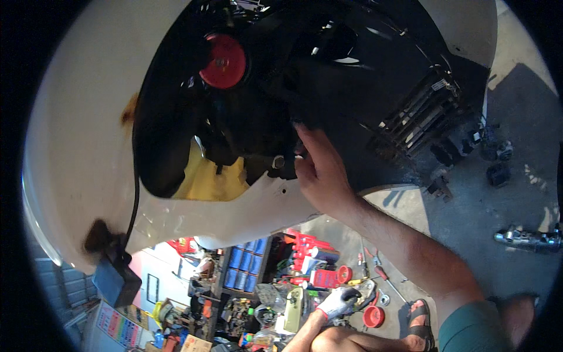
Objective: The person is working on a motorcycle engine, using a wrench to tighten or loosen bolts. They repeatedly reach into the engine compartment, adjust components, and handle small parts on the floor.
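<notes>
My right hand (321, 173) reaches in from the lower right, over the edge of a curved white body panel (82, 117). Its index finger stretches into the dark opening and the thumb is bent, both around a dark part; the fingertips and the part are lost in shadow. Just left of the thumb sits a small round metal piece (278, 161). Deeper in the opening are a red round cap (226, 61) and, lower left, a yellow panel (214, 180). My left hand does not show.
Below, another person's gloved hand (339, 302) is among tools and red bowls (373, 317). Blue bins (245, 264) stand behind. Screwdrivers (390, 283) lie on the ground. A black ribbed part (417, 117) and a shiny metal cylinder (525, 239) are at right. A box (116, 281) hangs lower left.
</notes>
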Tool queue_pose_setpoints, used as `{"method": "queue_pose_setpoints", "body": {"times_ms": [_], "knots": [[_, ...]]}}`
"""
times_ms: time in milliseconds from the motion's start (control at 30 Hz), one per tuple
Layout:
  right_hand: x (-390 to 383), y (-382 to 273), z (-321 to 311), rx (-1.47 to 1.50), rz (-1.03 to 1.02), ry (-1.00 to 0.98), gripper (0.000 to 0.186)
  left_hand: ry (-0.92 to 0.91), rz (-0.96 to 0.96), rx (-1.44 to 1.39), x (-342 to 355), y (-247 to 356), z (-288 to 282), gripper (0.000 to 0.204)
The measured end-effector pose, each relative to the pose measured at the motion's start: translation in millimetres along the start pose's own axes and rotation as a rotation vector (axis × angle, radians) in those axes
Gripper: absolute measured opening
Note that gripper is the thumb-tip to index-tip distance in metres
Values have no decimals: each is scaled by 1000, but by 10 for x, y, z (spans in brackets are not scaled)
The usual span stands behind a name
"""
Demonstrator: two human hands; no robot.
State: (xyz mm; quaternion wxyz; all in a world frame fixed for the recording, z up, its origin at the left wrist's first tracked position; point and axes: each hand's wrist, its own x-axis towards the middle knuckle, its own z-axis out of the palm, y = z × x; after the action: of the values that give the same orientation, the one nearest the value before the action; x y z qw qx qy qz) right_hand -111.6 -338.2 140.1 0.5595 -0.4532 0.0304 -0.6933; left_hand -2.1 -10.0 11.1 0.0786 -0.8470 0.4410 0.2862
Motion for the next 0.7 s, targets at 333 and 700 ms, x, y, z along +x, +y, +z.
{"method": "queue_pose_setpoints", "body": {"times_ms": [333, 700], "knots": [[552, 26, -179, -197, -133, 128, 58, 94, -52, 5, -186, -178, 90, 33], [903, 33, -145, -292, -230, 130, 55, 30, -99, -130, -110, -507, 227, 30]]}}
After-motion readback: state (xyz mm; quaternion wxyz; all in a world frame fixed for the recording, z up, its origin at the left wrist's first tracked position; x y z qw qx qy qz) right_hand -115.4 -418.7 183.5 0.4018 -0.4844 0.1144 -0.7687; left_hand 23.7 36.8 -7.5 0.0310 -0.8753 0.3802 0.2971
